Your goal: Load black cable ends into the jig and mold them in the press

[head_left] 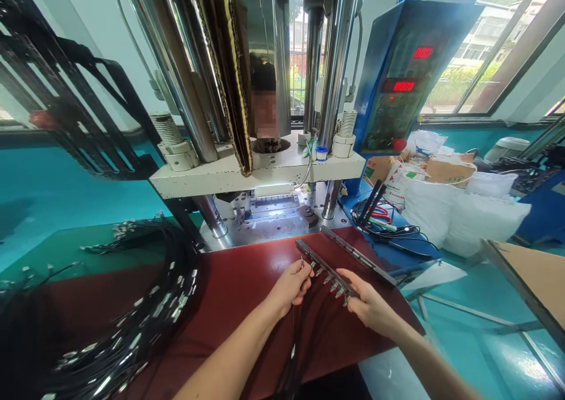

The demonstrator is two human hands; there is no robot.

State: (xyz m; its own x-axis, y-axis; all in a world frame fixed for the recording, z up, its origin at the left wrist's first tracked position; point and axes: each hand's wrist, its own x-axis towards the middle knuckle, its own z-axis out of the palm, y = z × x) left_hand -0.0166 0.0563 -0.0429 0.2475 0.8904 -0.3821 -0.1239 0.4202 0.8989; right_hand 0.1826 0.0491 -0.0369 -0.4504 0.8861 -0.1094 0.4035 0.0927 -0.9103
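A dark metal bar (324, 266) with several small metal connectors along its near edge lies slanted over the red-brown table. My right hand (368, 303) grips the bar's right end between thumb and fingers. Near the bar's upper left end, my left hand (293, 285) pinches a small connector on a black cable. Black cables (293, 353) hang from the connectors toward the table's front edge. Beyond the held bar, a second dark bar (362, 256) rests on the table, touched by neither hand.
A large bundle of black cables (176, 294) covers the table's left side. Behind the table (238, 306) stands a press with a white plate (265, 167) and a lit lower bed. A blue control box (397, 82) and coiled cables with red-handled scissors are at the right.
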